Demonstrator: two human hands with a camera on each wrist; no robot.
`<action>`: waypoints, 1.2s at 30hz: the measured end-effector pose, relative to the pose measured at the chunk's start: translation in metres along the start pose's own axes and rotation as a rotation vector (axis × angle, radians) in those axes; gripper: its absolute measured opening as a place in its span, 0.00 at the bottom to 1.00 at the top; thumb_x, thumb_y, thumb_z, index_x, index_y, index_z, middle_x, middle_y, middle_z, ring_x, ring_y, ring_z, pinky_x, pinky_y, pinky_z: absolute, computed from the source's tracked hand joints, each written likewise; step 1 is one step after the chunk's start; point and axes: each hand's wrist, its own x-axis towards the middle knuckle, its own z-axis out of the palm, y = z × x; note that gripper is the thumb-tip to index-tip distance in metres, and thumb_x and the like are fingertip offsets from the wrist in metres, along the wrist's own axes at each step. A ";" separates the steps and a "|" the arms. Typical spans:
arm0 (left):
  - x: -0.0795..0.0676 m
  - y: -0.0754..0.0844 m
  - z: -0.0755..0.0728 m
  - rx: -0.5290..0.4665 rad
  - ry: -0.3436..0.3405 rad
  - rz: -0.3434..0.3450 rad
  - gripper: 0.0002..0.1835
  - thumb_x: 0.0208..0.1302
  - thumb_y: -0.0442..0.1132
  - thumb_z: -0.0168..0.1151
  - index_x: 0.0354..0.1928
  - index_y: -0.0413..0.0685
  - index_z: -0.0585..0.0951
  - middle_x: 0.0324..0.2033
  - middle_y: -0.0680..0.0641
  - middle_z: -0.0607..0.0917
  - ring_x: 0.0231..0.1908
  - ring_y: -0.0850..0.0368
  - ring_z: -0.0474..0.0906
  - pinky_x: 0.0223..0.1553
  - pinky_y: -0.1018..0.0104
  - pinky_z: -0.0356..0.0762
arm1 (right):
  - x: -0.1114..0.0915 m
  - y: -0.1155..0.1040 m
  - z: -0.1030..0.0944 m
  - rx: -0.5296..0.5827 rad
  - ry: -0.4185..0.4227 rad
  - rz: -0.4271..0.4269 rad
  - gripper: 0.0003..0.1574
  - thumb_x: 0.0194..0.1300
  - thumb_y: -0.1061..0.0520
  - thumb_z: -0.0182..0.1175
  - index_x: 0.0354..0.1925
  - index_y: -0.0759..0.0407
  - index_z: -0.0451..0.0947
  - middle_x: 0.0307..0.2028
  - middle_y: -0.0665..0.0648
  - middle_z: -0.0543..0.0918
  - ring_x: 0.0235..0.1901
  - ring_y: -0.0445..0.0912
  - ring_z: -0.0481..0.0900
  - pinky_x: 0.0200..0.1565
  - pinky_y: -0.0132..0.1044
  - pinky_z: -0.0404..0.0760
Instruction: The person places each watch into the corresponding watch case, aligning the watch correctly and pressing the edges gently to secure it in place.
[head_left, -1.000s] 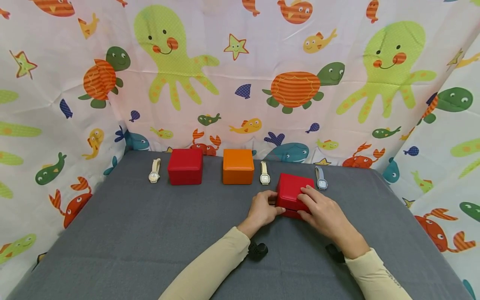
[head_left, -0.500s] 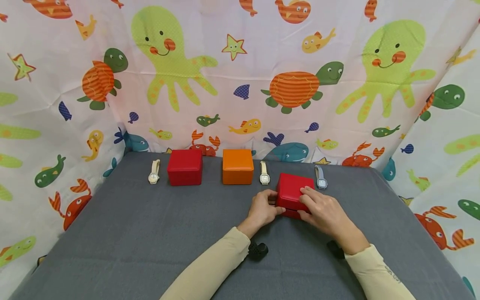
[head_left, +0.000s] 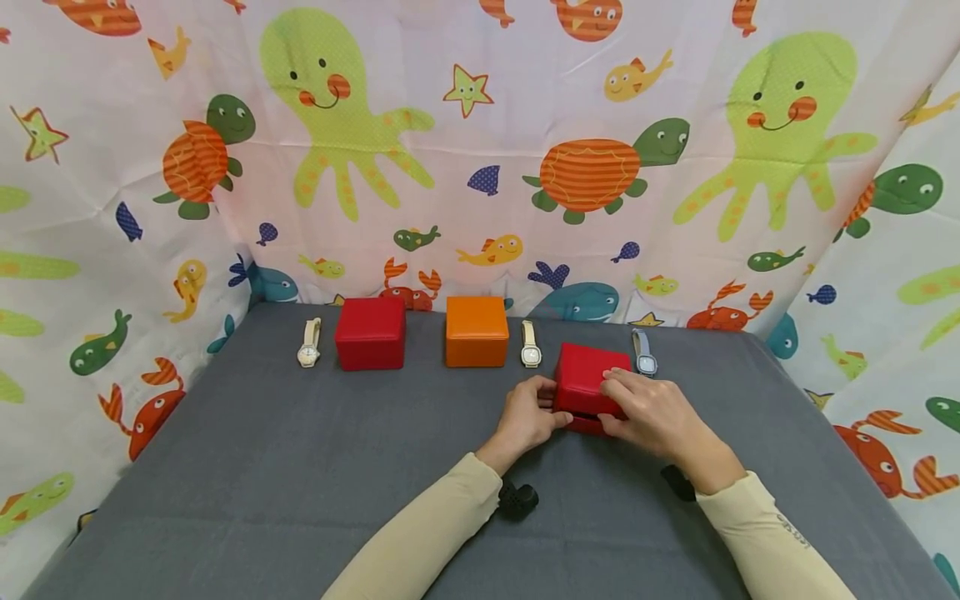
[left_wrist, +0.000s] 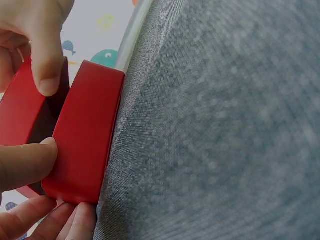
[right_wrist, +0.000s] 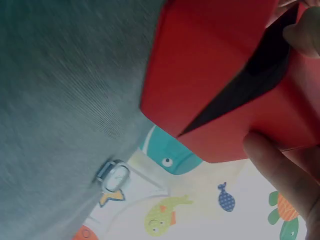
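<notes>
A red watch box stands right of centre on the grey cloth, its lid tipped up a little at the front. My left hand holds the left side of its base, thumb at the front corner and fingers round the side. With my right hand I pinch the lid, thumb at its front lower edge and fingers over the top and right side. A dark gap shows between lid and base; whatever is inside cannot be seen. Close behind the box's right side lies a watch with a pale blue strap.
Along the back stand another red box and an orange box, both closed. One cream-strapped watch lies left of the red box, another right of the orange one. A patterned curtain borders the grey table.
My right hand has lifted the lid's front edge slightly, so the gap above the base is wider. The left hand stays in place on the base.
</notes>
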 end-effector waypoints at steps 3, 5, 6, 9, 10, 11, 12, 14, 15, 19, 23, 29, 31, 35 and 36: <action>0.000 -0.001 0.001 -0.006 0.004 0.003 0.22 0.50 0.33 0.74 0.49 0.41 0.79 0.41 0.48 0.82 0.40 0.54 0.80 0.43 0.65 0.80 | 0.005 0.003 -0.005 0.023 -0.037 0.020 0.28 0.38 0.53 0.77 0.37 0.55 0.74 0.33 0.54 0.83 0.29 0.46 0.82 0.30 0.42 0.84; 0.000 -0.002 0.001 -0.008 0.003 0.005 0.21 0.50 0.33 0.74 0.48 0.42 0.79 0.41 0.48 0.82 0.40 0.54 0.80 0.43 0.65 0.79 | 0.008 0.005 -0.009 0.043 -0.060 0.039 0.28 0.37 0.53 0.78 0.37 0.54 0.74 0.31 0.51 0.83 0.25 0.43 0.81 0.28 0.38 0.84; 0.000 -0.003 0.001 -0.008 0.002 0.005 0.21 0.50 0.33 0.74 0.48 0.42 0.79 0.41 0.48 0.81 0.40 0.54 0.80 0.43 0.65 0.79 | 0.010 0.007 -0.011 0.059 -0.072 0.049 0.29 0.37 0.53 0.78 0.37 0.53 0.74 0.30 0.51 0.83 0.24 0.42 0.80 0.28 0.37 0.83; 0.000 -0.003 0.001 -0.005 -0.001 0.008 0.21 0.51 0.33 0.73 0.47 0.42 0.79 0.40 0.48 0.81 0.40 0.54 0.79 0.43 0.65 0.79 | 0.015 0.011 -0.017 0.105 -0.112 0.079 0.28 0.39 0.53 0.78 0.37 0.52 0.74 0.28 0.48 0.82 0.22 0.38 0.77 0.27 0.33 0.81; -0.001 -0.003 0.001 -0.004 0.000 0.007 0.20 0.51 0.33 0.73 0.47 0.42 0.79 0.40 0.48 0.81 0.40 0.54 0.79 0.43 0.65 0.79 | 0.017 0.013 -0.020 0.121 -0.126 0.087 0.27 0.40 0.53 0.78 0.38 0.52 0.74 0.28 0.48 0.82 0.22 0.36 0.76 0.26 0.32 0.80; -0.001 -0.003 0.001 -0.004 -0.001 0.008 0.20 0.51 0.33 0.73 0.47 0.42 0.79 0.40 0.48 0.81 0.40 0.54 0.79 0.43 0.66 0.79 | 0.019 0.014 -0.022 0.135 -0.143 0.100 0.27 0.41 0.53 0.77 0.39 0.51 0.74 0.27 0.47 0.82 0.21 0.35 0.74 0.26 0.31 0.80; -0.002 -0.003 0.001 -0.006 -0.001 0.007 0.20 0.51 0.33 0.73 0.47 0.42 0.79 0.40 0.48 0.81 0.40 0.54 0.79 0.43 0.65 0.79 | 0.020 0.016 -0.024 0.147 -0.159 0.113 0.27 0.42 0.53 0.76 0.40 0.51 0.74 0.26 0.46 0.81 0.21 0.34 0.73 0.26 0.31 0.79; -0.002 -0.002 0.001 -0.005 0.001 0.007 0.20 0.51 0.33 0.73 0.47 0.42 0.79 0.40 0.47 0.81 0.40 0.54 0.80 0.43 0.65 0.79 | 0.023 0.020 -0.027 0.170 -0.187 0.143 0.26 0.44 0.53 0.75 0.40 0.50 0.73 0.25 0.44 0.79 0.20 0.33 0.71 0.25 0.29 0.77; -0.002 -0.002 0.001 -0.005 0.003 0.005 0.20 0.51 0.33 0.73 0.47 0.42 0.79 0.40 0.47 0.81 0.40 0.54 0.80 0.43 0.65 0.79 | 0.025 0.021 -0.028 0.181 -0.204 0.161 0.26 0.44 0.53 0.75 0.41 0.50 0.73 0.24 0.43 0.78 0.19 0.33 0.70 0.24 0.29 0.76; -0.002 -0.003 0.002 -0.007 0.005 0.005 0.21 0.50 0.33 0.73 0.48 0.41 0.79 0.40 0.47 0.82 0.40 0.54 0.80 0.43 0.65 0.79 | 0.032 0.031 -0.033 0.240 -0.251 0.241 0.25 0.47 0.53 0.74 0.43 0.48 0.73 0.26 0.44 0.79 0.21 0.36 0.71 0.24 0.30 0.75; -0.001 -0.003 0.002 -0.007 0.010 0.005 0.22 0.50 0.33 0.73 0.49 0.39 0.78 0.40 0.47 0.82 0.39 0.55 0.80 0.43 0.65 0.80 | 0.038 0.040 -0.037 0.312 -0.275 0.329 0.25 0.50 0.53 0.73 0.46 0.49 0.75 0.37 0.51 0.83 0.31 0.42 0.78 0.30 0.34 0.80; -0.001 -0.001 0.000 -0.007 0.016 -0.003 0.23 0.51 0.33 0.73 0.50 0.39 0.78 0.40 0.46 0.82 0.40 0.54 0.79 0.42 0.65 0.80 | 0.043 0.049 -0.039 0.395 -0.302 0.404 0.25 0.54 0.50 0.71 0.49 0.50 0.73 0.45 0.57 0.83 0.40 0.49 0.79 0.37 0.40 0.81; -0.001 0.000 0.000 -0.012 0.013 -0.006 0.23 0.51 0.34 0.73 0.50 0.39 0.78 0.41 0.46 0.82 0.40 0.54 0.79 0.42 0.65 0.79 | 0.043 0.051 -0.039 0.413 -0.299 0.415 0.24 0.56 0.50 0.70 0.49 0.50 0.72 0.45 0.58 0.82 0.40 0.50 0.78 0.37 0.41 0.81; -0.002 -0.001 0.001 -0.017 0.014 -0.010 0.23 0.51 0.33 0.74 0.49 0.40 0.78 0.40 0.46 0.81 0.41 0.53 0.79 0.42 0.65 0.79 | 0.043 0.057 -0.037 0.441 -0.290 0.440 0.24 0.59 0.49 0.67 0.51 0.52 0.71 0.47 0.59 0.81 0.41 0.51 0.77 0.34 0.40 0.81; -0.002 -0.001 0.001 -0.018 0.015 -0.011 0.23 0.50 0.33 0.74 0.49 0.40 0.78 0.40 0.46 0.81 0.41 0.53 0.79 0.42 0.65 0.79 | 0.043 0.059 -0.036 0.451 -0.289 0.449 0.24 0.59 0.49 0.67 0.52 0.52 0.71 0.47 0.60 0.80 0.41 0.51 0.77 0.33 0.39 0.81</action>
